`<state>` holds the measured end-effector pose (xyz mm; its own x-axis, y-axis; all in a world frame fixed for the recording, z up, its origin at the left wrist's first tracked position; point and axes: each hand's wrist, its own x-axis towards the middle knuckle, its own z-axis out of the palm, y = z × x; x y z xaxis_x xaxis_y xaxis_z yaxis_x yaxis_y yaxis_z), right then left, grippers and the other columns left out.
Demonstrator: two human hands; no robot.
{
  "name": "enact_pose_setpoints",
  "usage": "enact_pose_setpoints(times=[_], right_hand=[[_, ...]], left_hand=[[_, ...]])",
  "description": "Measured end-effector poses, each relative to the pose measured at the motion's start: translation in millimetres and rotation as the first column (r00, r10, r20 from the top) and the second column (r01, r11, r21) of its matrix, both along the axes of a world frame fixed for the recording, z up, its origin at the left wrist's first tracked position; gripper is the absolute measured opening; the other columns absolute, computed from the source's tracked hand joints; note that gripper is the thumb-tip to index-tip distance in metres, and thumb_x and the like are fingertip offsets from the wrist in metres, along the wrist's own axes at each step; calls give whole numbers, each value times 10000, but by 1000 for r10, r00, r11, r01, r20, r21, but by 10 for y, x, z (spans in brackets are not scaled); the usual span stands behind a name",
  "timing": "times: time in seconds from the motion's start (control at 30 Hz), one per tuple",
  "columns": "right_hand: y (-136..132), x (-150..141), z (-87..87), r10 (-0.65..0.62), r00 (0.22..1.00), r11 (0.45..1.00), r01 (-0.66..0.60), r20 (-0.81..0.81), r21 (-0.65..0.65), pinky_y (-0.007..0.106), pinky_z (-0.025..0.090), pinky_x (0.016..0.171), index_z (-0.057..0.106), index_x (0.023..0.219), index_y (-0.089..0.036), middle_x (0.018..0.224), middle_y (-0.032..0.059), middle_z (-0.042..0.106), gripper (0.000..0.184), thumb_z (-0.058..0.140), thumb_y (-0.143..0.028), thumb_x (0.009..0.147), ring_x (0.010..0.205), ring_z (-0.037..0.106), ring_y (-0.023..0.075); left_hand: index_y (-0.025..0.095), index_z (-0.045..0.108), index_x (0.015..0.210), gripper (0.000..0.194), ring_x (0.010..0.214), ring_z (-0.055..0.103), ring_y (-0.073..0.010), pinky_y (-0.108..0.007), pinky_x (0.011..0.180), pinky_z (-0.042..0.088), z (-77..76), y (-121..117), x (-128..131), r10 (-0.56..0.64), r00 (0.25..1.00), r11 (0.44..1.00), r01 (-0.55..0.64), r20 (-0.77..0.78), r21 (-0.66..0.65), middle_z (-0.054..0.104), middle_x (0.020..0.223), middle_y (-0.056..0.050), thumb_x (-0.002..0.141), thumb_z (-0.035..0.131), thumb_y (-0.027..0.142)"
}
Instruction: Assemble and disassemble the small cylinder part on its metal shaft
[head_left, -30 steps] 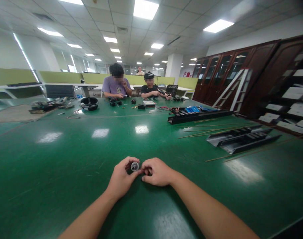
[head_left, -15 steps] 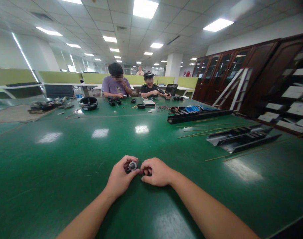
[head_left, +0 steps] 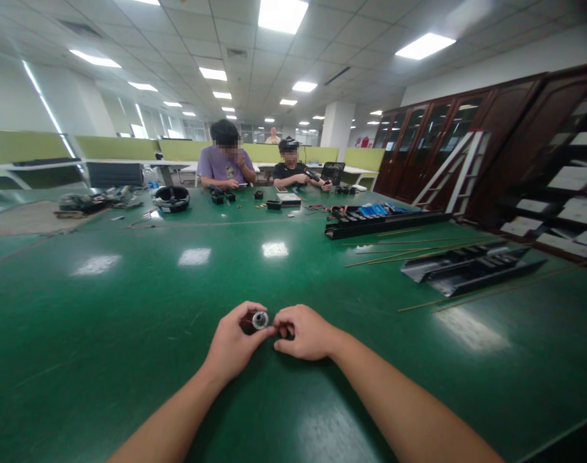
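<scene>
A small round silvery metal part with a dark centre (head_left: 260, 320) sits between the thumb and fingers of my left hand (head_left: 230, 344), its round face turned up towards me. Something thin and reddish shows beside it, inside the same grip; I cannot make out what it is. Just to the right is my right hand (head_left: 303, 332), closed with its fingers curled in and the thumb below. Its fingertips touch or nearly touch the left thumb tip. Whatever those fingers may hold is hidden. Both hands are low over the green table (head_left: 177, 399).
Black metal channels (head_left: 481, 273) and thin brass-coloured rods (head_left: 394, 258) lie to the right. Farther back are a long black rail (head_left: 389, 223), a black headset (head_left: 171, 199) and a white box (head_left: 288, 200). Two people (head_left: 227, 164) sit across the table.
In my left hand the metal part has turned, so its round face now points more towards me and its stub no longer sticks out to the left. My right hand has hardly moved.
</scene>
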<state>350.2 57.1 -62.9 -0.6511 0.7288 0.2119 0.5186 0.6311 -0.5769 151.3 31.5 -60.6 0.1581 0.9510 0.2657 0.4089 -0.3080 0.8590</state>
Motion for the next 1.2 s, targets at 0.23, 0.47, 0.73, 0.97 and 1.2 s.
enact_pose_setpoints(times=[0.23,0.47,0.73,0.97,1.2], right_hand=[[-5,1,4,-23,1000,999,24,12,-46,209,318,530,611,748,-176,645,-43,549,103,698,-213,708,573,486,102],[13,12,-24,-143,984,984,130,-104,-124,218,389,563,619,1007,-188,685,-33,610,258,654,-186,751,589,552,112],[24,17,-12,-218,948,976,218,-231,-24,268,465,750,442,1302,-230,1014,28,636,661,684,-132,694,808,599,150],[-22,2,23,-133,960,989,146,-248,32,280,464,812,502,1200,-224,988,24,643,529,645,-87,710,893,606,172],[-35,-9,62,-109,951,986,140,-289,89,267,475,764,572,1046,-215,928,16,646,350,643,-105,721,838,610,166]], left_hand=[[215,677,1098,371,979,658,-227,-349,890,513,-25,2,17,-27,998,998,30,59,-50,702,1083,-47,768,723,378],[240,631,1205,426,1012,639,-224,-341,879,512,-61,34,7,-12,1000,999,13,11,-29,673,1149,-52,821,664,420],[207,624,952,258,856,630,-185,-290,756,495,4,-17,3,43,999,998,-42,-23,42,665,936,-7,740,747,289],[218,645,958,237,869,611,-182,-281,750,476,9,-5,-4,50,997,995,-45,-54,88,657,942,-9,742,738,250],[228,678,981,256,864,628,-179,-296,788,494,-3,-7,-1,24,999,999,-23,-30,29,678,947,-1,741,751,281]])
